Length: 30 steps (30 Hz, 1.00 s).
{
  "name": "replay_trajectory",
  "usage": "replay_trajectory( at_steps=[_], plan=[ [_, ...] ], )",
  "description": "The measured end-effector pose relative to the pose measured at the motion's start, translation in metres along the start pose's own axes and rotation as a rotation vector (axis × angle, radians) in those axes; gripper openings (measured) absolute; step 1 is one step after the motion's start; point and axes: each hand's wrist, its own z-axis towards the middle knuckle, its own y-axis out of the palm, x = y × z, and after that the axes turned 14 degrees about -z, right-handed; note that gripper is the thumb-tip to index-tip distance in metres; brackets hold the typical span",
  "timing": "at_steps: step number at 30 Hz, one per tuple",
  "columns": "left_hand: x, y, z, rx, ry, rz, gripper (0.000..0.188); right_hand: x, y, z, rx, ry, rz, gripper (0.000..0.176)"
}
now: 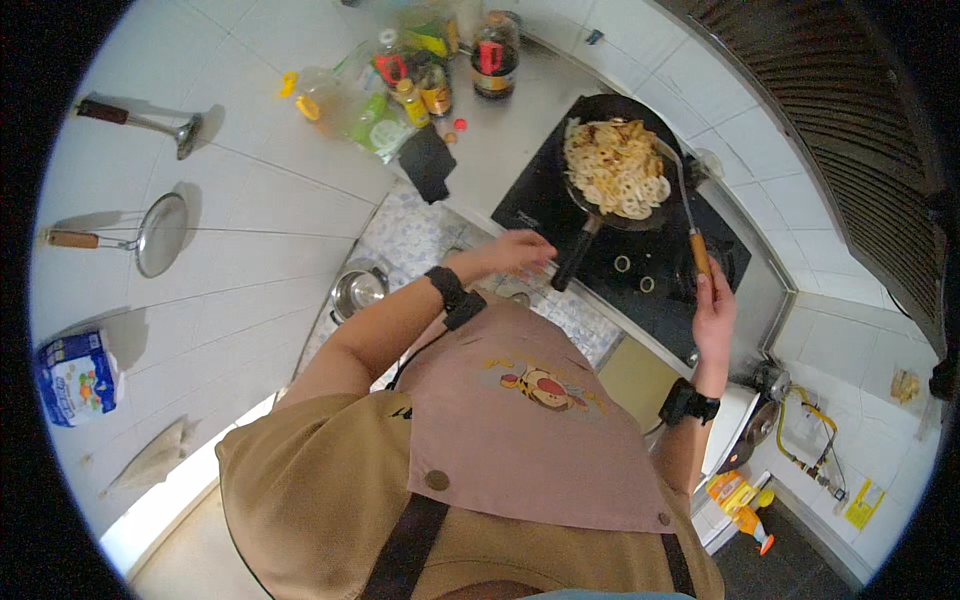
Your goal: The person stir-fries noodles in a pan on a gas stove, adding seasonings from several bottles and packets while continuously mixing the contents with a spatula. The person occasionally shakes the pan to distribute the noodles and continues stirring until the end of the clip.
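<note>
A dark frying pan stands on the black glass cooktop, holding sliced lotus root with browned patches. Its dark handle points back towards me. My right hand grips the wooden handle of a metal spatula. The spatula's head reaches into the right side of the pan, partly hidden by the slices. My left hand is blurred, just left of the pan handle and apart from it, its fingers loosely spread with nothing visible in them.
Behind the cooktop's left side stand a large dark sauce bottle and a yellow-capped bottle among others. A black cloth-like piece hangs over the counter edge. A steel pot sits at lower left. A range hood overhangs the right.
</note>
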Motion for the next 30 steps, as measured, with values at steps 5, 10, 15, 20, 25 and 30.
replay_trajectory(
  at_steps=[5,10,15,20,25,30],
  plan=[
    [0.072,-0.139,-0.037,0.628,0.599,0.466,0.036,0.005,0.052,0.007,0.064,0.030,0.059,0.042],
    [0.194,-0.212,-0.054,0.897,1.010,0.966,0.049,-0.020,0.098,-0.010,0.077,0.130,-0.037,0.044],
    [0.268,-0.234,-0.030,0.845,0.833,1.209,0.049,-0.055,0.108,-0.024,0.050,0.354,0.008,0.045],
    [0.283,-0.251,-0.007,0.769,0.624,1.231,0.046,-0.072,0.113,-0.046,0.135,0.306,0.018,0.046],
    [0.273,-0.257,-0.005,0.706,0.759,1.193,0.039,-0.071,0.118,-0.056,0.197,0.229,0.052,0.044],
    [0.283,-0.256,-0.001,0.590,0.837,1.129,0.037,-0.077,0.111,-0.066,0.166,0.392,0.026,0.044]
  ],
)
